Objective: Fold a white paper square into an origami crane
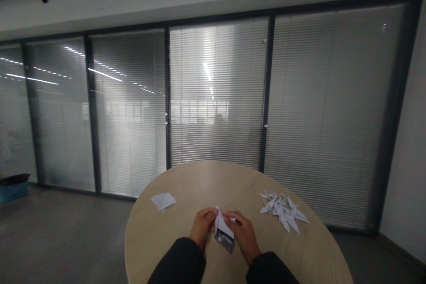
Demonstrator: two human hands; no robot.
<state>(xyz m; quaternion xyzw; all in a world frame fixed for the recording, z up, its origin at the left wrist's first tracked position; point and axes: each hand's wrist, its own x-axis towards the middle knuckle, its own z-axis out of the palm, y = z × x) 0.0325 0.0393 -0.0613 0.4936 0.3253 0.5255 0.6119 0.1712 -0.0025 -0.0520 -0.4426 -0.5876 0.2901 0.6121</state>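
Observation:
Both hands meet over the near part of the table around a partly folded piece of white paper (225,226). My left hand (203,225) pinches its upper left edge between thumb and fingers. From the other side, my right hand (243,230) grips the paper's upper right part. A narrow point sticks up between the hands. Below the white folds shows a dark grey, picture-like patch (224,240); whether it is part of the paper or a separate thing under it, I cannot tell. Fingertips partly hide the folds.
On the round wooden table (213,177), a few flat white paper sheets (163,201) lie at the left. A heap of pointed folded paper pieces (282,209), like cranes, lies at the right. Glass panels with blinds (218,97) stand behind. A blue container (13,190) is on the floor.

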